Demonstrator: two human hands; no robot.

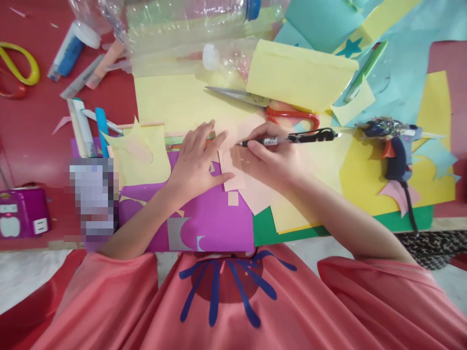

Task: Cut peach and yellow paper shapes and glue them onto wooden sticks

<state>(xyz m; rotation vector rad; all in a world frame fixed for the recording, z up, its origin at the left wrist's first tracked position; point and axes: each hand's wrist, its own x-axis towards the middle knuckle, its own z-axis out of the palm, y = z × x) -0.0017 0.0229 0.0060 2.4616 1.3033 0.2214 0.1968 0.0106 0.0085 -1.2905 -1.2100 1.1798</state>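
Note:
My right hand [275, 150] is closed around a black pen [310, 136], its tip touching a small pale pink piece of paper [232, 167]. The fingers of my left hand [199, 158] are spread, the thumb and forefinger at the left edge of that piece and nothing held between them. A larger pale pink sheet [257, 197] lies beneath, partly covered by my right hand. Under my left hand is a purple sheet [219, 223]. Just beyond my hands lie scissors [292, 113] with orange-red handles.
A hot glue gun [398, 150] rests on yellow paper at the right, its cord trailing to the front edge. Clear plastic bottles [182, 24] and a rolled yellow sheet [299, 73] lie at the back. Markers [82, 126], a blurred-out phone-like object [93, 199] and a purple power strip [24, 211] are left.

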